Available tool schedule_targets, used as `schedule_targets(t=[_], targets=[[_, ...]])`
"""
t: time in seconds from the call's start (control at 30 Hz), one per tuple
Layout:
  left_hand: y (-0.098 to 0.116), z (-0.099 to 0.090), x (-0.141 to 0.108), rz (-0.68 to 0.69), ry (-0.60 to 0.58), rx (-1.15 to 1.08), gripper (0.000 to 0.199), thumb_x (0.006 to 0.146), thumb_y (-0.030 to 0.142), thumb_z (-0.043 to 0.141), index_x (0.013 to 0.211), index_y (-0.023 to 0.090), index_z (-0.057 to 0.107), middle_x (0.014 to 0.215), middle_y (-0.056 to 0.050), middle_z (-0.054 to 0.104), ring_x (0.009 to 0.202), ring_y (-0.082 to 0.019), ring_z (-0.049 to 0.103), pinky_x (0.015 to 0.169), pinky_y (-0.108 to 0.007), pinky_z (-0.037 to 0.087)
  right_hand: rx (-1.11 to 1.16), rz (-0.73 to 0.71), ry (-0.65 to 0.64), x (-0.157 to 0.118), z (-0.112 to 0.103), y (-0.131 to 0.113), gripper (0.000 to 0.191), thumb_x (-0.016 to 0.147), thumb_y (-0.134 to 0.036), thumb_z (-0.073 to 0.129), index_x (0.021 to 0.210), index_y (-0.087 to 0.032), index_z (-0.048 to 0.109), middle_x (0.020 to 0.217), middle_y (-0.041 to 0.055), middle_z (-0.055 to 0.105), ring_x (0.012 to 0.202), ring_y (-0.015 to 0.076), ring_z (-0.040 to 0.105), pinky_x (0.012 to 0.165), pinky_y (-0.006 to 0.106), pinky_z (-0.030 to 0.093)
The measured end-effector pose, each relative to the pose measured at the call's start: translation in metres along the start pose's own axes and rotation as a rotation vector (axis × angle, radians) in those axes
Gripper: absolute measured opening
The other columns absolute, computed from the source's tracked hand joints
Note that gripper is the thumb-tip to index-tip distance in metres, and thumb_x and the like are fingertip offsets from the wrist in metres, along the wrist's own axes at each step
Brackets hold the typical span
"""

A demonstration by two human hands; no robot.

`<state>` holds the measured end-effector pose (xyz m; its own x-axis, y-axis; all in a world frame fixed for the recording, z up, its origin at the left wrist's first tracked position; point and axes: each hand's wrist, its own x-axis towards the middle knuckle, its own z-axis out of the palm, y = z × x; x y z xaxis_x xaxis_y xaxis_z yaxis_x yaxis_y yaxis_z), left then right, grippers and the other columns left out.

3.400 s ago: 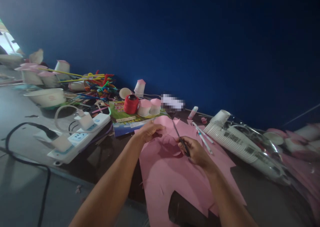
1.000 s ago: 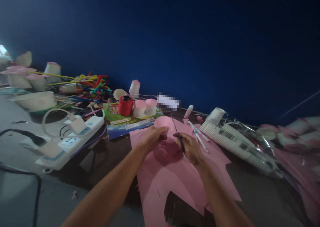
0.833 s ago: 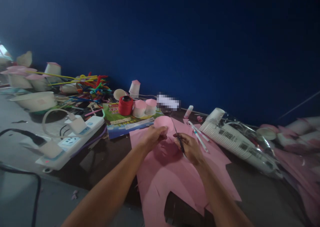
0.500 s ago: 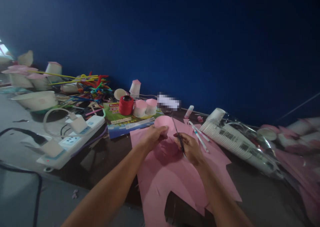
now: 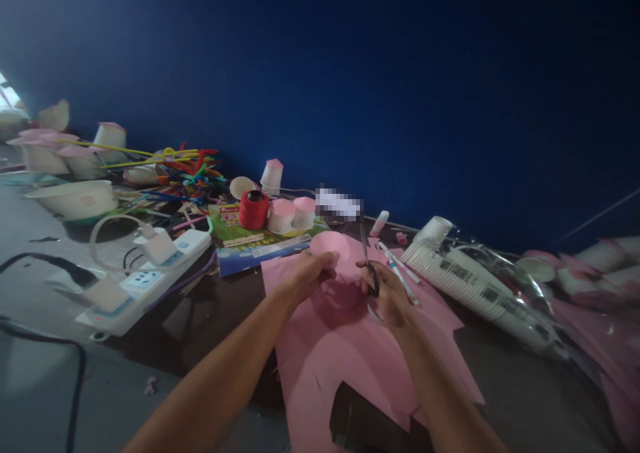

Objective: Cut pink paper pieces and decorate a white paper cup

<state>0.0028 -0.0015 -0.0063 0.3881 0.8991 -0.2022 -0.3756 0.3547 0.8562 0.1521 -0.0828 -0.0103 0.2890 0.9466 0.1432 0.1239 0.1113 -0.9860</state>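
"Scissors [image 5: 372, 277]: position and hold?"

"Right of centre, in the right hand [image 5: 387, 294]. The fingers are closed around the black handles; the blades point to the far side. Whether the blades are parted cannot be told."

"Left hand [image 5: 315, 271]: condition?"

"Thumb and fingers pinch a rounded pink paper piece [image 5: 331, 242]. The piece is held above the large pink sheet [image 5: 350, 346], just left of the blades."

"Sheet placement?"

"Flat on the dark table [image 5: 197, 326], beneath both hands, with a cut-out toward the near side. White pens [image 5: 406, 286] lie on its right part."

"Items on the far side?"

"A red thread spool [image 5: 254, 211] stands on a green and blue packet [image 5: 243, 261], left of two cups with pink conical tops [image 5: 281, 216]. A glue stick [image 5: 380, 224] is beyond the pens."

"Items at the sides?"

"Right: a stack of paper cups [image 5: 463, 276] in clear wrap, lying on its side. Left: a white power strip [image 5: 145, 280] with adapters fitted; colourful pipe cleaners [image 5: 195, 166] are piled beyond it."
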Motion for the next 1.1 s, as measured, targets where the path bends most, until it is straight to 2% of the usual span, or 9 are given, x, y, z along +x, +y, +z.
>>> schedule_targets(t=[0.13,0.33,0.8,1.0,1.1], targets=[[0.0015,0.002,-0.0025,-0.034,-0.011,0.0,0.025,0.055,0.017,0.077,0.072,0.013,0.059,0.059,0.001,0.054,0.047,-0.009,0.049,0.047,-0.024,0.043,-0.02,0.023,-0.041,-0.0005,-0.0024,-0.006,0.031,0.075,-0.044,0.064,0.09,-0.017,0.066,0.051,-0.0051,0.049,0.05,0.0123,0.041,0.051,0.025,0.031],[-0.0012,0.0017,-0.0024,-0.075,-0.012,0.045,0.028,0.057,0.018,0.078,0.064,0.017,0.051,0.05,0.004,0.05,0.042,-0.008,0.048,0.045,-0.023,0.042,-0.021,0.117,-0.112,-0.0016,-0.002,-0.0045,0.032,0.07,-0.042,0.069,0.091,-0.016,0.068,0.052,-0.0065,0.045,0.05,0.01,0.037,0.048,0.023,0.025],[-0.0045,-0.0036,0.0018,-0.081,-0.043,0.124,0.024,0.058,0.018,0.075,0.067,0.017,0.053,0.05,0.002,0.054,0.039,-0.01,0.05,0.042,-0.023,0.04,-0.019,0.121,-0.109,-0.0006,-0.005,-0.0001,0.026,0.071,-0.038,0.071,0.087,-0.017,0.071,0.051,-0.0069,0.046,0.049,0.0095,0.038,0.049,0.023,0.027],[-0.0048,-0.0063,0.0034,-0.102,-0.046,0.126,0.027,0.06,0.019,0.077,0.072,0.017,0.052,0.051,0.002,0.054,0.04,-0.01,0.05,0.041,-0.023,0.041,0.033,0.13,-0.133,0.0,-0.0057,0.0024,0.03,0.072,-0.039,0.072,0.09,-0.015,0.07,0.052,-0.0071,0.045,0.048,0.0083,0.037,0.048,0.023,0.025],[-0.003,-0.0063,0.0034,-0.117,-0.011,0.137,0.029,0.06,0.019,0.078,0.074,0.017,0.052,0.052,0.002,0.054,0.041,-0.012,0.051,0.039,-0.023,0.04,0.031,0.119,-0.094,0.0009,-0.0053,-0.0011,0.032,0.069,-0.04,0.072,0.088,-0.014,0.07,0.049,-0.0069,0.046,0.046,0.0086,0.038,0.047,0.023,0.027]])
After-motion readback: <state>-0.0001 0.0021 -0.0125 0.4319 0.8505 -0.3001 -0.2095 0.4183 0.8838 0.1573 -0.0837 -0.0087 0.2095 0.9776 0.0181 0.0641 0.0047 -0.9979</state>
